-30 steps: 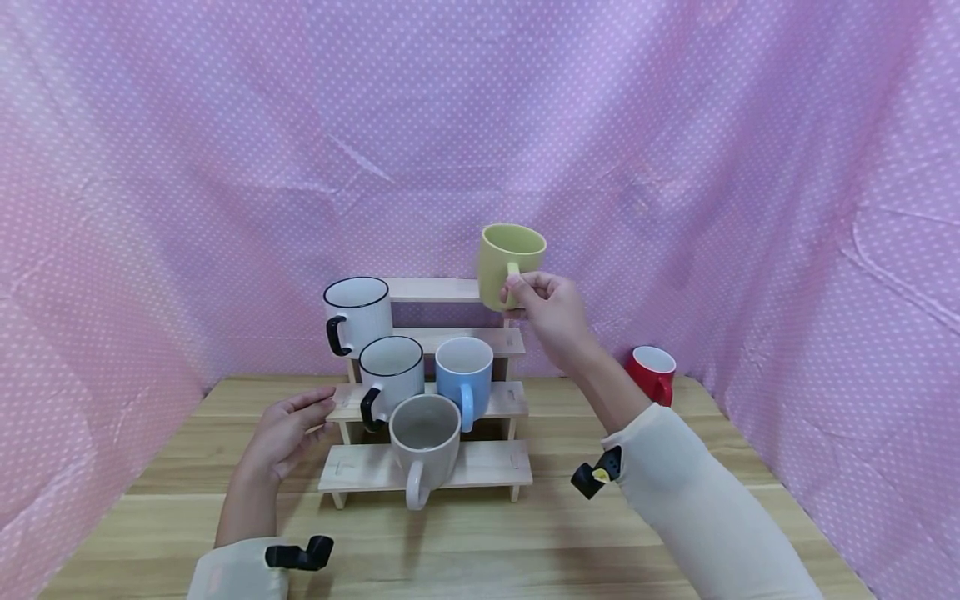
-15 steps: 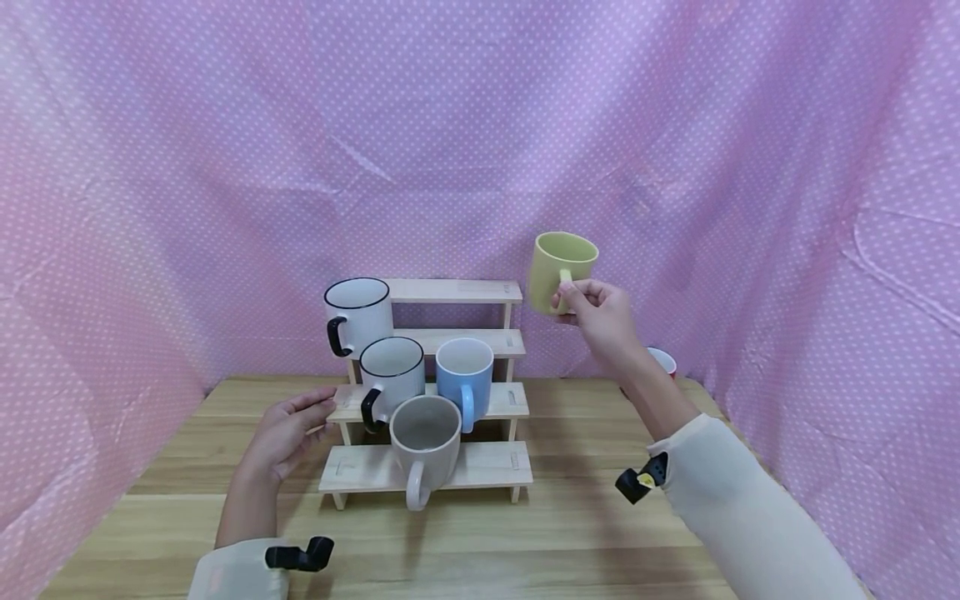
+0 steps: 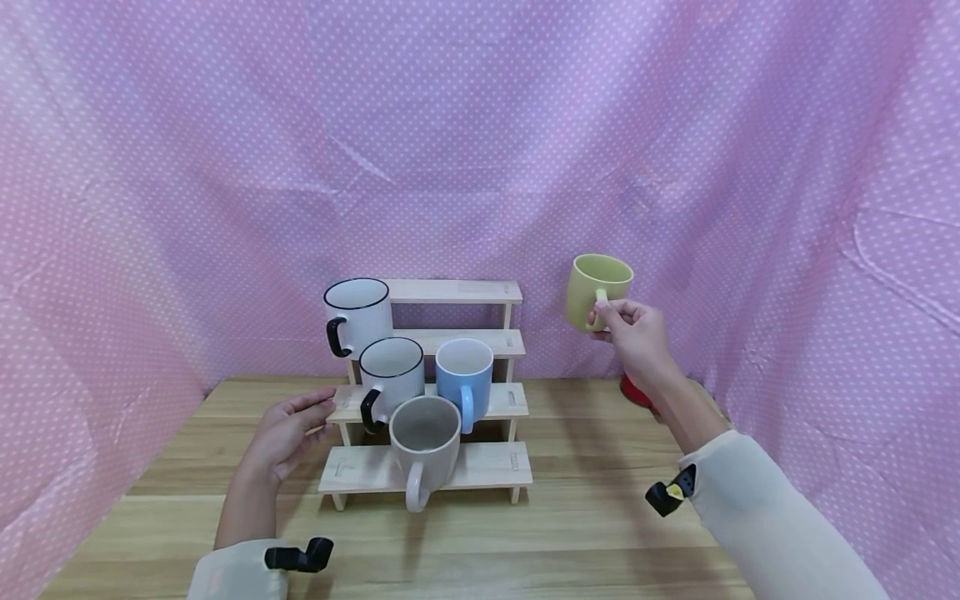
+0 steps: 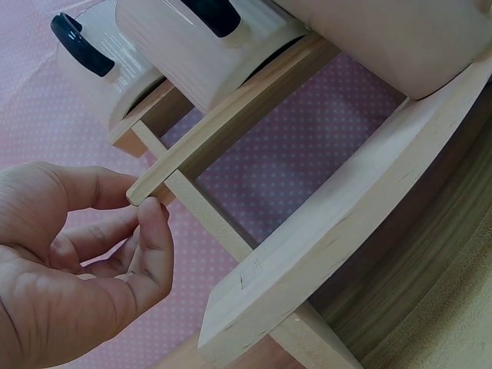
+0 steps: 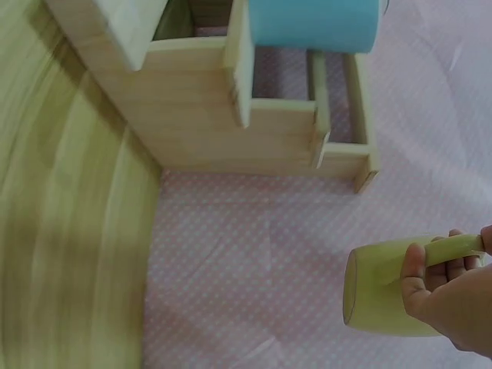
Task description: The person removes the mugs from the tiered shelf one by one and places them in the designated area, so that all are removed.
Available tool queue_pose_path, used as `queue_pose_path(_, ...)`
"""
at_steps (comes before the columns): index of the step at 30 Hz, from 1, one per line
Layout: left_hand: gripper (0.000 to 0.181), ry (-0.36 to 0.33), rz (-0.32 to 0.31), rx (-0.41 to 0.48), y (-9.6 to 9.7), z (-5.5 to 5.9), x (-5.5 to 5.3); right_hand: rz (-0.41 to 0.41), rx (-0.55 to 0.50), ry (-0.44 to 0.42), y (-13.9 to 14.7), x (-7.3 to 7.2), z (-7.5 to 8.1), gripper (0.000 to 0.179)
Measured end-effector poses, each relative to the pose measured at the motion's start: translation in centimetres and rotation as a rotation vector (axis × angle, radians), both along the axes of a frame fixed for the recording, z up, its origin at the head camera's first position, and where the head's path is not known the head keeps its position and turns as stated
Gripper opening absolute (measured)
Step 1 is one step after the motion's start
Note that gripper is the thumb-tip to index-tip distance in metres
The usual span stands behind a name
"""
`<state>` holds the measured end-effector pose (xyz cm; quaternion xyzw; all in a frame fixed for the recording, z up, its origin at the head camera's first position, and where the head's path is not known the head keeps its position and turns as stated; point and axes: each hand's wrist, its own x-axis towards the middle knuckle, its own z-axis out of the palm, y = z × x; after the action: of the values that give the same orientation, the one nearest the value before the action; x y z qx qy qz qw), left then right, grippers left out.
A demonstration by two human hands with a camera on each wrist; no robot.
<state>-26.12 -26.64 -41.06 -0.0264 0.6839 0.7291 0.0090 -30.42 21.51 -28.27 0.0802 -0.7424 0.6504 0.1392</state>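
Observation:
My right hand [image 3: 641,342] pinches the handle of a yellow-green mug [image 3: 582,298], raised in the air right of the stepped wooden stand [image 3: 487,462]. The right wrist view shows the mug [image 5: 375,292] lying sideways in frame, fingers [image 5: 430,288] at its handle. At the stand's left side, my left hand [image 3: 285,433] pinches the end of a step board [image 4: 223,115] between thumb and finger. On the stand sit two white mugs with black rims and handles, one higher [image 3: 371,321] and one lower [image 3: 397,387], plus a light blue mug [image 3: 453,387] and a beige-grey mug [image 3: 438,458].
A red mug [image 3: 636,392] stands at the back right of the wooden table [image 3: 480,550], mostly hidden behind my right forearm. Pink dotted cloth [image 3: 450,125] hangs behind and along both sides. The stand's top board [image 3: 457,290] is bare to the right of the upper white mug.
My right hand has carried the yellow-green mug rightward from the stand's top right end and somewhat lower. My forearm now covers most of the red mug. The left hand stays put.

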Motion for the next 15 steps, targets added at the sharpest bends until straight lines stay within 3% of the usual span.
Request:
queue_pose_path(7, 0.051, -0.003, 0.001, 0.020, 0.1, 0.0, 0.0, -0.025, 0.017, -0.014, 1.4, -0.4, -2.4, 0.038)
queue_pose_path(15, 0.052, -0.015, 0.000, 0.030, 0.1, 0.0, -0.1, -0.088, 0.061, -0.087, 2.9, -0.7, -5.3, 0.036)
